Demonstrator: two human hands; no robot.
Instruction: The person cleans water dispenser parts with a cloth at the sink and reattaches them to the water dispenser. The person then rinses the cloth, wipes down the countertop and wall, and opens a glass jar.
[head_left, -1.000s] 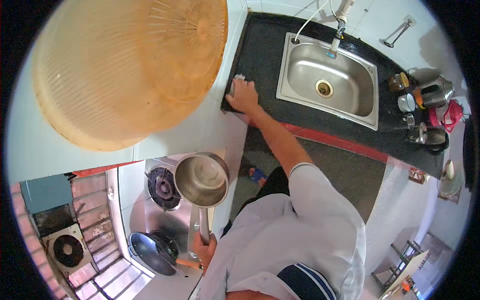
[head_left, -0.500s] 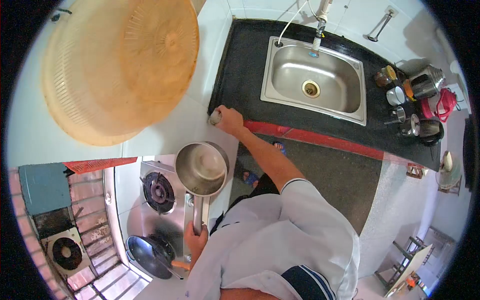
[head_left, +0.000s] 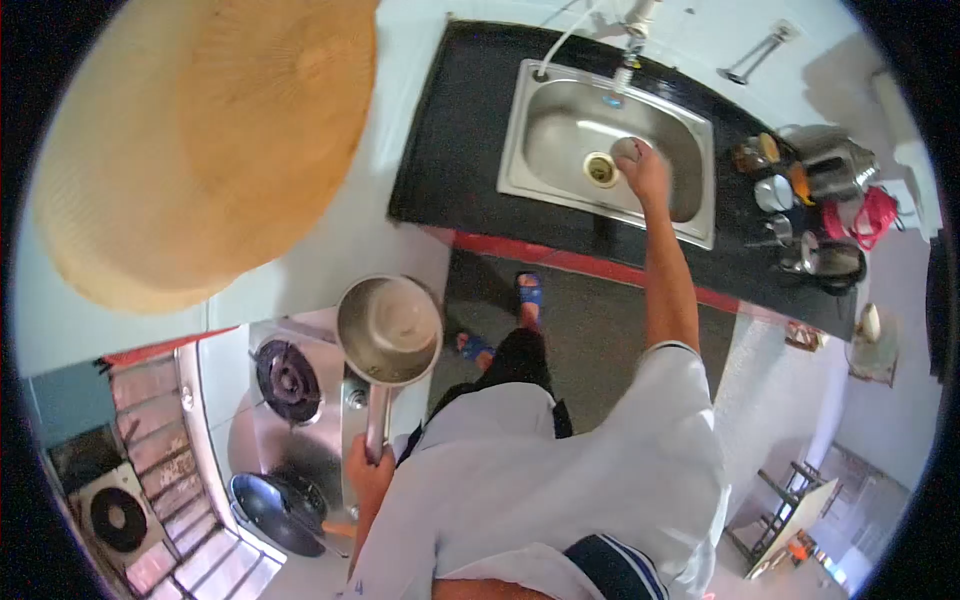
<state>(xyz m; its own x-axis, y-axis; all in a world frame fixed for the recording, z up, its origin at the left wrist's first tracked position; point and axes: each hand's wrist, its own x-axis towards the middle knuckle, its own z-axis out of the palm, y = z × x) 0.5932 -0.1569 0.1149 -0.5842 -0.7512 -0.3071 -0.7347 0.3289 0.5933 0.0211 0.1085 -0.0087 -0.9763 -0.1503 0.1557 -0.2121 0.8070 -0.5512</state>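
My left hand (head_left: 372,470) is wrapped round the long handle of a steel saucepan (head_left: 350,318). The saucepan is held open side up beside the stove, and a pale round patch shows on its inside. Over the steel sink (head_left: 512,170), near the drain, is my right hand (head_left: 648,172), a little blurred. Its fingers are closed on a small rounded pale grey thing (head_left: 626,150), whose kind I cannot make out. Above the sink hangs the tap (head_left: 625,75).
A gas stove (head_left: 340,425) with a burner and a dark wok (head_left: 275,510) is at lower left. A large orange-beige plastic basin (head_left: 250,150) fills the upper left. Cups, jars and a metal jug (head_left: 842,172) crowd the black counter (head_left: 440,140) right of the sink.
My right hand has moved from the counter's left corner, rightward over the sink, with the pale grey thing in it. My left hand still grips the saucepan. The whole view has shifted slightly.
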